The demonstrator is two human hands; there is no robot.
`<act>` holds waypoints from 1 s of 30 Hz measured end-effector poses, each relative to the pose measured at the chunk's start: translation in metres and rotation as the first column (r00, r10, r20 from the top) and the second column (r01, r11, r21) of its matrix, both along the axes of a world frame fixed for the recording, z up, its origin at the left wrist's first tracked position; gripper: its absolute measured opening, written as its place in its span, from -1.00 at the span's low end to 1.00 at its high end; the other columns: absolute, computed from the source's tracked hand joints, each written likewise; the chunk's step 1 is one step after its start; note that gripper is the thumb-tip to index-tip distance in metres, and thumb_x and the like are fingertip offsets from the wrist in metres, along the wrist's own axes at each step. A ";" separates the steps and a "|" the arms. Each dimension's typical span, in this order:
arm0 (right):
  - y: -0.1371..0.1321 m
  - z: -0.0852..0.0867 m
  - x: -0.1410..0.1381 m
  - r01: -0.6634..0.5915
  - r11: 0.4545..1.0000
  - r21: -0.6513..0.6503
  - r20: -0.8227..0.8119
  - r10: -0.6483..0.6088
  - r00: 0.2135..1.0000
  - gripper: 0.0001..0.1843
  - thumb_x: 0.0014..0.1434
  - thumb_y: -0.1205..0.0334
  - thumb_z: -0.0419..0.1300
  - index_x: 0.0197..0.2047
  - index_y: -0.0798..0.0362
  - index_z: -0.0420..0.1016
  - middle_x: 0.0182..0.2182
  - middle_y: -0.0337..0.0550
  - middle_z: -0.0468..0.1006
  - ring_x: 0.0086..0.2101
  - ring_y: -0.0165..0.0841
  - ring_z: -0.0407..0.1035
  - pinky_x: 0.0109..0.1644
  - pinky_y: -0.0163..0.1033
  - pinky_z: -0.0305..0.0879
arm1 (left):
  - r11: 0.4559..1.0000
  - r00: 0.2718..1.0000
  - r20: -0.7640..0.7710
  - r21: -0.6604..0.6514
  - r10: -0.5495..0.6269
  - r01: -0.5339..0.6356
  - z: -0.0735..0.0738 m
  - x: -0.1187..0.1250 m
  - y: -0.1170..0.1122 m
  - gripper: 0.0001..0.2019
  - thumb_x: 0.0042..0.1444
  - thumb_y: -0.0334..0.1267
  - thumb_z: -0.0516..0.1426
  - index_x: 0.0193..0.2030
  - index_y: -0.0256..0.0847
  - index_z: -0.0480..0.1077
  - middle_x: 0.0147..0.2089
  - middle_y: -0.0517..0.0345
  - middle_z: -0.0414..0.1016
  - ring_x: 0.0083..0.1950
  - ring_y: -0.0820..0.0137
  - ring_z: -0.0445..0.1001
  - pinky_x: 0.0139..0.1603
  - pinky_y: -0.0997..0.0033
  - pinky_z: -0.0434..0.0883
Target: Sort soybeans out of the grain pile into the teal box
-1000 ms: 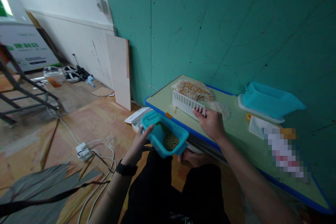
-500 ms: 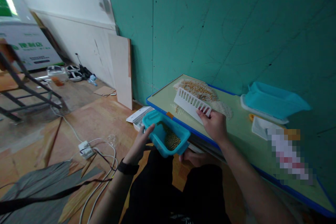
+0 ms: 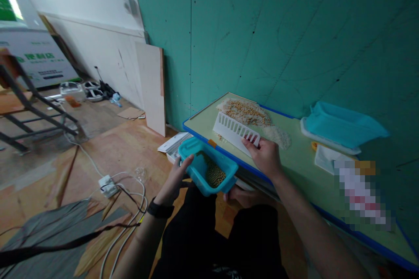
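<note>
While right hand grips near-right end of white slotted panel, fingers closed over top edge, panel stands tilted on surface. Long axis runs far-left from hand, along front edge. Bean pile just behind. Blue bin below edge, left hand clasping rim.

Pale green tabletop with a blue rim. Carries a heap of yellow beans touching a patch of white grains, a white slotted panel tilted just beside them, and farther right an upturned teal tub on a white lid.
</note>
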State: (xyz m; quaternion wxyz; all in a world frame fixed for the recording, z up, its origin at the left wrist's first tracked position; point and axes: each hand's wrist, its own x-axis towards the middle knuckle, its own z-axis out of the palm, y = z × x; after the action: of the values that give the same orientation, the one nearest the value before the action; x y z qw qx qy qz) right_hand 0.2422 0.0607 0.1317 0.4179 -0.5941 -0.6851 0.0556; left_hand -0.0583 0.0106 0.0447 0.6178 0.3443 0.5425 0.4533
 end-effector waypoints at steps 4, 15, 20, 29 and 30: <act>0.000 0.002 -0.003 -0.024 1.000 -0.008 -0.006 0.024 1.000 -0.54 0.34 -0.17 0.32 -0.44 -0.04 0.65 -0.43 0.07 0.78 -0.34 -0.01 0.70 -0.31 -0.16 0.42 | 1.000 1.000 0.002 -0.004 0.008 -0.008 -0.001 0.000 0.000 -0.16 0.31 0.46 0.32 0.53 0.02 0.34 0.28 -0.11 0.69 0.00 0.13 0.76 -0.17 0.25 0.71; 0.004 0.003 -0.013 -0.071 0.997 -0.036 -0.051 0.069 0.996 -0.59 0.34 -0.13 0.34 -0.31 0.03 0.77 -0.33 0.09 0.84 -0.26 0.02 0.75 -0.24 -0.14 0.49 | 1.000 1.000 0.002 -0.005 0.010 -0.010 0.003 0.000 -0.001 -0.20 0.35 0.41 0.30 0.52 -0.01 0.34 0.30 -0.12 0.70 -0.01 0.13 0.76 -0.21 0.26 0.72; 0.006 0.005 -0.018 -0.073 0.997 -0.029 -0.045 0.071 0.996 -0.60 0.35 -0.12 0.36 -0.33 0.01 0.77 -0.35 0.07 0.83 -0.27 0.01 0.74 -0.26 -0.15 0.48 | 1.000 1.000 0.008 -0.006 0.015 -0.015 0.004 -0.001 -0.002 -0.18 0.33 0.44 0.32 0.52 0.01 0.35 0.32 -0.11 0.68 -0.01 0.12 0.77 -0.19 0.22 0.74; 0.008 0.003 -0.023 -0.071 0.997 -0.013 -0.051 0.070 0.996 -0.60 0.35 -0.12 0.35 -0.33 0.00 0.76 -0.33 0.10 0.84 -0.25 0.02 0.75 -0.23 -0.14 0.49 | 1.000 1.000 -0.003 -0.011 0.024 -0.024 0.008 0.000 -0.003 -0.13 0.29 0.46 0.33 0.53 -0.01 0.33 0.36 -0.16 0.65 0.03 0.08 0.75 -0.18 0.20 0.73; 0.008 0.003 -0.022 -0.065 0.998 -0.007 -0.053 0.065 0.996 -0.60 0.36 -0.12 0.35 -0.33 0.01 0.76 -0.33 0.09 0.84 -0.26 0.02 0.75 -0.22 -0.13 0.50 | 1.000 1.000 0.001 -0.008 0.020 -0.020 0.008 0.000 -0.004 -0.14 0.30 0.46 0.32 0.53 0.00 0.33 0.38 -0.16 0.64 0.05 0.07 0.75 -0.17 0.19 0.74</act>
State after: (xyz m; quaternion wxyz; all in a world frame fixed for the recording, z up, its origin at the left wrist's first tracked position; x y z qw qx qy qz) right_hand 0.2204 0.0691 0.1346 0.4312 -0.5717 -0.6924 0.0879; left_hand -0.0587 0.0070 0.0522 0.6148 0.3360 0.5474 0.4576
